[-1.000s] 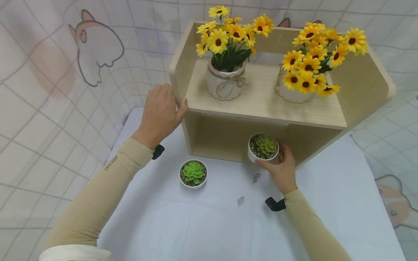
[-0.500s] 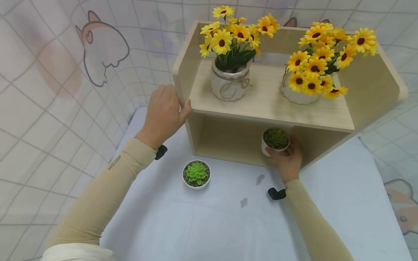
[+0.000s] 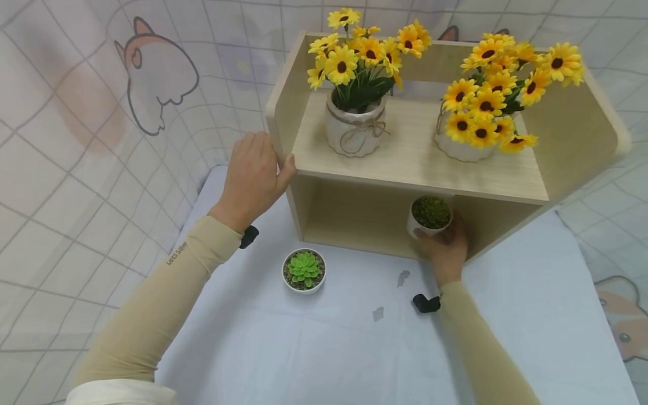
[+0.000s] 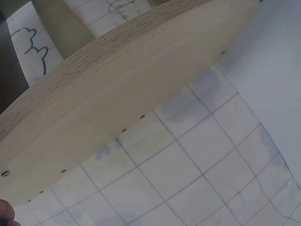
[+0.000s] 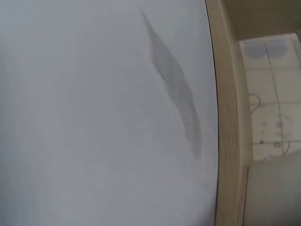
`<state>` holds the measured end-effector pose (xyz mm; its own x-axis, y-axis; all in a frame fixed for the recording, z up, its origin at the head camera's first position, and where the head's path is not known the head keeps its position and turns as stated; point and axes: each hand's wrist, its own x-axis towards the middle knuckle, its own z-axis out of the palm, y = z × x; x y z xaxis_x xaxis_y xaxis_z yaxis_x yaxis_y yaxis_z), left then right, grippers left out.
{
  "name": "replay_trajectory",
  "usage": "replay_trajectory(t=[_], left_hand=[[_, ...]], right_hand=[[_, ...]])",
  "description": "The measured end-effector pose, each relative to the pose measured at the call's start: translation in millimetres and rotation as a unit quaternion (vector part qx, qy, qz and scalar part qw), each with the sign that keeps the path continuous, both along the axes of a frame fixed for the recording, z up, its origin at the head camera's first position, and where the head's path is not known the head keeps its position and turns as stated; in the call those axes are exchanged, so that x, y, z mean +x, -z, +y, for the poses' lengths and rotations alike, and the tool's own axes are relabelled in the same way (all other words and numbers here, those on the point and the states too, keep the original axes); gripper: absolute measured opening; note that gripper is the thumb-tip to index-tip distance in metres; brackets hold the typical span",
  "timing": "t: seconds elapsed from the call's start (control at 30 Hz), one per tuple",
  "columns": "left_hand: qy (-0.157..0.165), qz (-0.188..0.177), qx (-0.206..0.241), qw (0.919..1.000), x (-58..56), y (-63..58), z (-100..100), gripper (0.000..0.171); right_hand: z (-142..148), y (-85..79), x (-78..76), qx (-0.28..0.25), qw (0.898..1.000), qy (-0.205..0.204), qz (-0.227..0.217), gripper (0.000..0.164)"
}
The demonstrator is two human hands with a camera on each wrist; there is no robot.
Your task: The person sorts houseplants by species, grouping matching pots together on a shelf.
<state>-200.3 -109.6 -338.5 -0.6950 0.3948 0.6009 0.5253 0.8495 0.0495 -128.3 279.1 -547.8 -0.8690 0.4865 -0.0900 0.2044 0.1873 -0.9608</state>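
Observation:
In the head view a two-tier wooden shelf (image 3: pixel 415 177) stands on the white-covered table. My left hand (image 3: pixel 253 177) grips its left side panel (image 4: pixel 117 94), thumb at the front edge; a fingertip (image 4: pixel 5 212) shows in the left wrist view. My right hand (image 3: pixel 448 247) holds a small white pot with a dark green succulent (image 3: pixel 430 214), inside the lower compartment towards its right side. The thumb is at the pot's near side; the other fingers are partly hidden behind it. A second potted succulent (image 3: pixel 304 271), bright green, sits on the table before the shelf.
On the upper tier stand two white pots of yellow artificial flowers, the left one (image 3: pixel 356 126) tied with twine and the right one (image 3: pixel 463 140) partly covered by blooms. Behind and beside the table (image 3: pixel 329 349) hangs a grid-patterned cloth (image 3: pixel 101 185).
The right hand has carried the succulent pot from the shelf's front opening rightward and deeper into the lower compartment. The left hand stays on the side panel; the view has shifted slightly.

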Motion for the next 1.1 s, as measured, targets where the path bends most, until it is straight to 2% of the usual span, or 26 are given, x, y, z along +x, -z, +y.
replay_trajectory(t=[0.1,0.2,0.37,0.6,0.8,0.97,1.1], left_hand=[[-0.001,0.0,-0.007,1.0,0.2,-0.6,-2,0.036],[-0.001,0.002,-0.011,0.9999,-0.5,-1.8,-4,0.037],[-0.004,0.001,-0.012,0.9999,-0.2,-3.3,-6,0.038],[0.004,-0.011,0.002,0.9999,-1.0,-3.3,-2,0.035],[0.016,-0.024,-0.002,0.9996,-4.9,-3.4,10,0.037],[0.005,-0.02,0.008,0.9998,-3.4,-0.8,6,0.035],[0.003,-0.006,0.01,0.9999,-1.6,0.1,1,0.034]], right_hand=[[-11,6.3,15.5,0.004,1.0,0.009,-0.005,0.103],[-27,11.0,32.0,-0.007,1.0,0.02,0.012,0.094],[-60,10.4,53.3,-0.033,0.998,-0.007,0.056,0.082],[-99,4.4,72.5,-0.055,0.989,-0.104,0.086,0.085],[-124,1.9,77.7,-0.039,0.974,-0.198,0.105,0.094],[-154,2.4,75.6,0.001,0.953,-0.289,0.093,0.101],[-178,0.8,71.5,0.029,0.944,-0.321,0.066,0.108]])
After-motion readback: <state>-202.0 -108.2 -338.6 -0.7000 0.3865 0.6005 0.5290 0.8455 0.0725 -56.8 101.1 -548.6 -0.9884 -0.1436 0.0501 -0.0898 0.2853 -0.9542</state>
